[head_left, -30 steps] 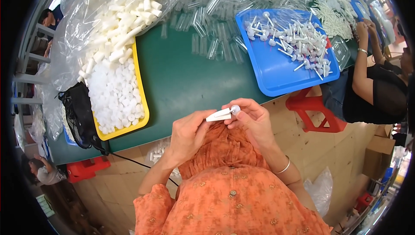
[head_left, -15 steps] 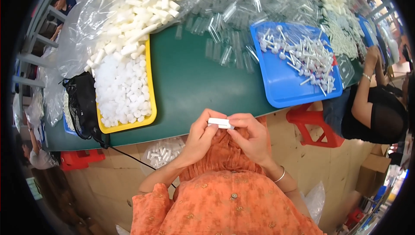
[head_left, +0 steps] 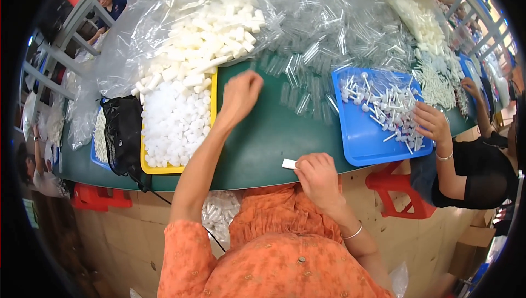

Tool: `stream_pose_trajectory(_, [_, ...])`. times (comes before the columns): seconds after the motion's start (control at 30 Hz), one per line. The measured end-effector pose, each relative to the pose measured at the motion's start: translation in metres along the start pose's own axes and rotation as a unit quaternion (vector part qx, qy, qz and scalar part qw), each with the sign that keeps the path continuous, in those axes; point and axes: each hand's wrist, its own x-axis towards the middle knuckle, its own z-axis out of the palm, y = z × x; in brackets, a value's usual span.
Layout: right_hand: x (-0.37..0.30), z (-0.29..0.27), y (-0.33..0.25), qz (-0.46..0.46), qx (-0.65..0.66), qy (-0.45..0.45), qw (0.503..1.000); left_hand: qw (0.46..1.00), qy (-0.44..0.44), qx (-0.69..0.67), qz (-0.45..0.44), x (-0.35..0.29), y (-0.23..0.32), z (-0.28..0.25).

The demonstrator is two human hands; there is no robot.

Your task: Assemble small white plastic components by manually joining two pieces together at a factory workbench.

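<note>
My right hand (head_left: 319, 180) is closed at the table's front edge. Between its thumb and fingers a short white tube (head_left: 288, 164) sticks out to the left, and the rest of it is covered by the fingers. My left hand (head_left: 241, 96) is stretched over the table, just right of the yellow tray (head_left: 214, 101). Motion smears its curled fingers, so what they hold, if anything, does not show. Off-white cylinders (head_left: 224, 35) are heaped beyond it in an open plastic bag, and clear plastic tubes (head_left: 312, 51) lie to its right.
White caps (head_left: 175, 125) fill the yellow tray. A blue tray (head_left: 361, 144) at the right holds white-stemmed pieces. Beside it sits a co-worker, whose hand (head_left: 433, 122) reaches into that tray. A black mesh bag (head_left: 121, 133) lies at left; a red stool (head_left: 392, 188) stands below.
My left hand has let go of the white tube and reached forward and left over the table. My right hand keeps the tube. The co-worker's hand has come to the blue tray.
</note>
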Motion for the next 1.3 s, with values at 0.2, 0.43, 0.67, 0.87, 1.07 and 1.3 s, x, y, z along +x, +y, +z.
stream_pose_trajectory(0.2, [-0.010, 0.006, -0.002, 0.029, 0.034, 0.007, 0.999, 0.943, 0.194, 0.264, 0.067, 0.035, -0.046, 0.023])
stream_pose_trajectory(0.43, [-0.001, -0.048, -0.001, 0.208, 0.289, 0.009, 0.935, 0.927, -0.177, -0.327, -0.044, -0.100, 0.028, -0.006])
stream_pose_trajectory(0.67, [-0.005, -0.037, 0.004, 0.190, 0.341, -0.028, 0.920, 0.861, -0.322, -0.389, -0.050, -0.148, 0.060, 0.002])
stream_pose_trajectory(0.87, [-0.010, -0.052, -0.003, 0.128, 0.152, -0.092, 0.976, 0.886, -0.328, -0.322, -0.063, -0.148, 0.072, -0.002])
stream_pose_trajectory(1.07, [-0.001, -0.049, -0.009, 0.093, 0.207, -0.089, 0.970, 0.931, -0.296, -0.212, 0.031, -0.155, 0.076, 0.000])
stream_pose_trajectory(1.3, [-0.014, -0.049, -0.002, 0.233, 0.452, -0.142, 0.849, 0.897, -0.350, -0.269, -0.015, -0.170, 0.082, 0.003])
